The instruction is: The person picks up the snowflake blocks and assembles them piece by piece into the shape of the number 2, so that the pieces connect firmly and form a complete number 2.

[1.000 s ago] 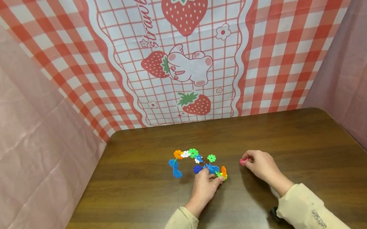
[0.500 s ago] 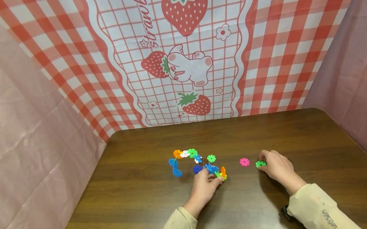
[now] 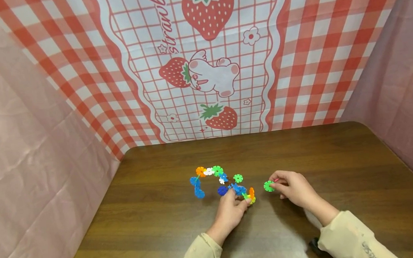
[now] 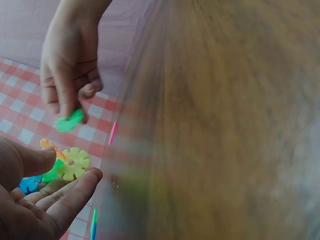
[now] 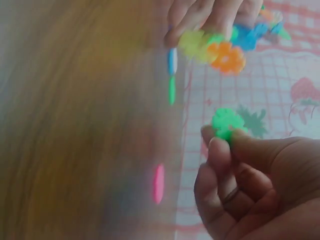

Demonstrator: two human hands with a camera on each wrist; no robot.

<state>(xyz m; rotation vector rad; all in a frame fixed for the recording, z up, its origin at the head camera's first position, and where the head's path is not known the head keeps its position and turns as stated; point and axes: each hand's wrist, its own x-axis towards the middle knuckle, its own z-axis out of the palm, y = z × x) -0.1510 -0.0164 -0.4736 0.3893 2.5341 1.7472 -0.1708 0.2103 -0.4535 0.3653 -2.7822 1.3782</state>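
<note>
Disc chain, notched, multicoloured; left hand pinching it, right hand pinching green disc

Green disc, red-and-white checked cloth

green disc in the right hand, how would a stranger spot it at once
At the brown wooden table, look right of the joined colourful discs to the right hand. Its fingers pinch the notched green disc, apart from the joined ones, while the pink disc nearby lies flat.
</note>
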